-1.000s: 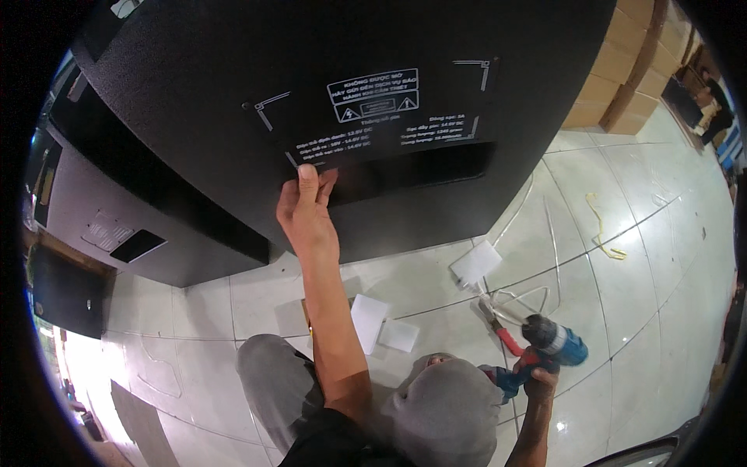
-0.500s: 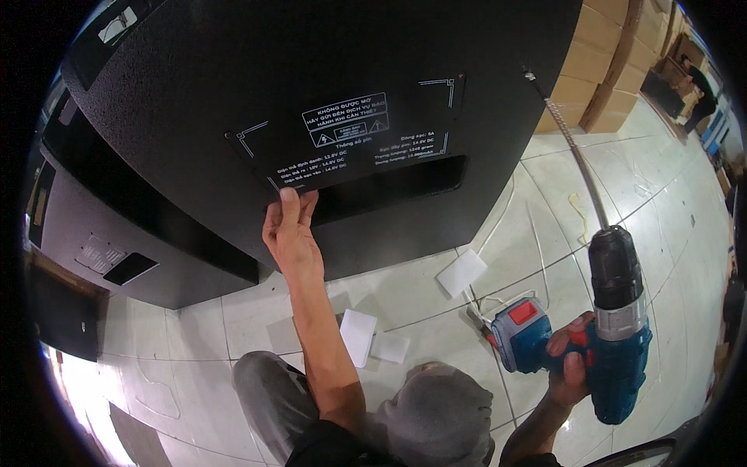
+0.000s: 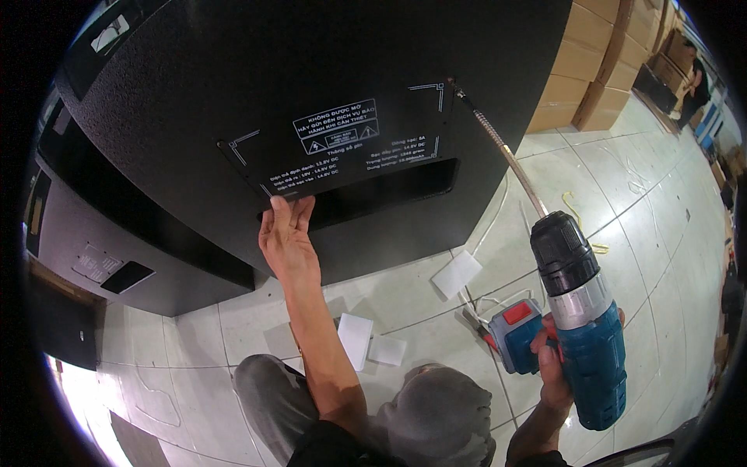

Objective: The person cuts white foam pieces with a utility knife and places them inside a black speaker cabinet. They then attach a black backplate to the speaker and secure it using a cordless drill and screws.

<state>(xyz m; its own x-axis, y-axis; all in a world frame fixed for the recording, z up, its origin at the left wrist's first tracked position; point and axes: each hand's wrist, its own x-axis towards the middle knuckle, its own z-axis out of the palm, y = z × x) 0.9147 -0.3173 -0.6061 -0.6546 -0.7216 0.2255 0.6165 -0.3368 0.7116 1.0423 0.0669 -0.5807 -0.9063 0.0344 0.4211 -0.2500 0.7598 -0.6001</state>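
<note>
My right hand is wrapped around the grip of a blue and black cordless drill. A long ribbed metal shaft runs from its chuck, its tip at the upper right corner of a black panel with white print. That panel is set on a large black textured cabinet. At the panel's lower left corner, my left hand pinches the edge, thumb in front and fingertips partly hidden in the dark slot opening below.
Another black cabinet stands to the left. White paper pieces and a white cable lie on the tiled floor, near red-handled pliers. Cardboard boxes are stacked at the far right; a person is beyond them.
The drill has moved left, bringing the shaft's tip from beside the panel to its upper right corner. My left hand stays at the lower left corner.
</note>
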